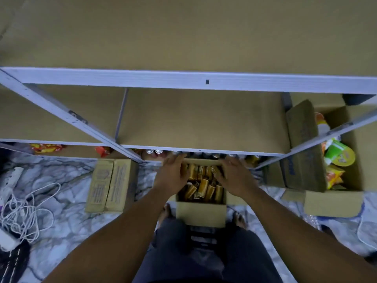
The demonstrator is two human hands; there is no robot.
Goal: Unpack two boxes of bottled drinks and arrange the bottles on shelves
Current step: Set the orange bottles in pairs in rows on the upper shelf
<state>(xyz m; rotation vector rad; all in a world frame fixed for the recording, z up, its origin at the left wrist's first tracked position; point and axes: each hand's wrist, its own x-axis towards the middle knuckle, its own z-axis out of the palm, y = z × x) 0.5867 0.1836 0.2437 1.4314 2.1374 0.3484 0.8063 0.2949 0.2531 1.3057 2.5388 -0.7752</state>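
Unpacking step: the left hand (pixel 173 175) and right hand (pixel 234 176) reach onto golden bottles (pixel 204 187) inside the open box (pixel 201 213) before the shelf (pixel 204 123); whether they grip cannot be told. Next, it seems, bottles need lifting out

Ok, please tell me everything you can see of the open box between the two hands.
The box is plain brown cardboard, open at the top. It stands upright on the marbled floor, just before the shelf. Inside are gold bottles, several tilted. The left hand lies on its left rim and the right hand on its right rim, thumbs inward; whether they grip is unclear.
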